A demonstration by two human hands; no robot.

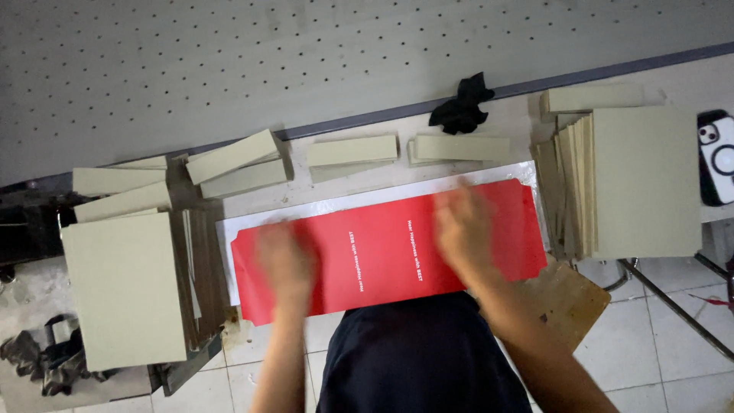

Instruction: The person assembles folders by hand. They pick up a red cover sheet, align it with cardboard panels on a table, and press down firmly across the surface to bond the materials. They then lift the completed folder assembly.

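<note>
Head view: a red sheet (pixel 390 248) lay flat on the surface (pixel 474 126), on top of a white sheet (pixel 367 200) whose edge showed along its far side. Left hand (pixel 284 264) pressed on the red sheet near its left end; right hand (pixel 462 229) pressed on it right of centre. Both were motion-blurred. Both appeared flat, palms down, fingers spread, nothing clasped in either grip, though blur hid the fingertips.

Left of the red sheet stood a stack of grey boards (pixel 126 287); right of it a second board stack (pixel 642 180). Beyond its far edge lay narrow grey strips (pixel 352 151) and a black rag (pixel 461 105). A phone (pixel 716 157) lay right of the second stack.

Judgement: smoothing would go best with even, flat-palm pressure worked outward from the centre, keeping the red sheet square on the white one so no creases or bubbles were trapped.
</note>
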